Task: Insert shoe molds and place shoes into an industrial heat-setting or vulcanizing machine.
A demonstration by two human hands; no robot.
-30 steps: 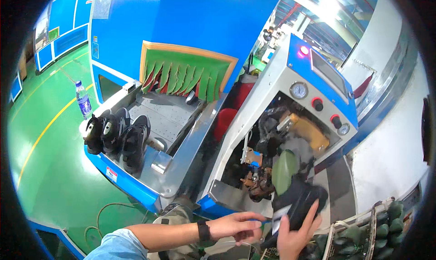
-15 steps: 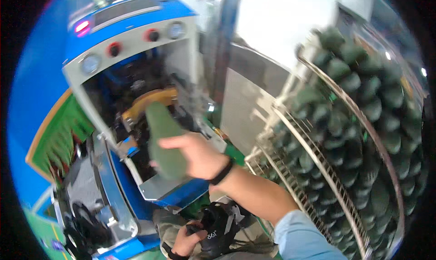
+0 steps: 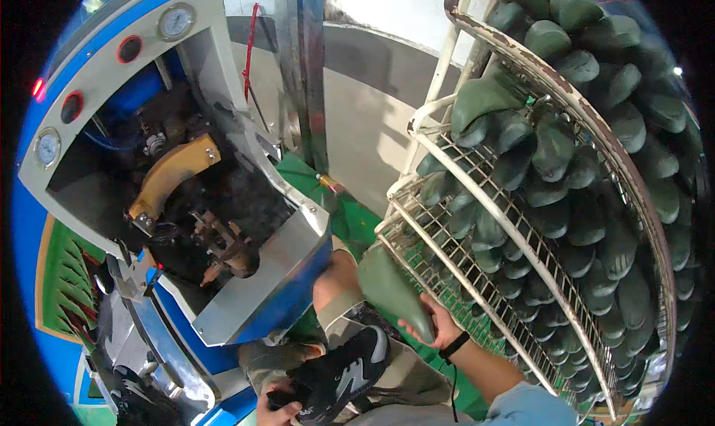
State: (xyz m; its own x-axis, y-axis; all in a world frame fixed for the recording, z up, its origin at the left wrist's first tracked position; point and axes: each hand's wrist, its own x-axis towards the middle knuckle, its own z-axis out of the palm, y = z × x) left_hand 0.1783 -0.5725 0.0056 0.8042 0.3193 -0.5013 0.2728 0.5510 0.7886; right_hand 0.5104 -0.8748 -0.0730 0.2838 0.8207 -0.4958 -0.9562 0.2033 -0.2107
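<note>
A dark green shoe last (image 3: 391,286) is in my right hand (image 3: 439,325), fingers closed round its narrower end. It is held low beside the near edge of a cream wire rack (image 3: 488,195). Down at my lap, my left hand (image 3: 278,405) grips a black sneaker (image 3: 339,377) with grey and white side markings. The sneaker lies tilted across my legs, and its opening is partly hidden by the hand. Many similar green lasts (image 3: 555,154) fill the rack's tiers at the right.
At the left stands a blue and grey machine (image 3: 264,288) with round gauges (image 3: 176,21) and a curved tan pad (image 3: 175,174) in its dark opening. More black shoes (image 3: 138,396) lie at the lower left. A metal post (image 3: 302,76) rises behind, beside a wall.
My right hand has carried the last from in front of the machine rightward and down to the rack's edge. The view has turned right; my left hand still grips the sneaker.
</note>
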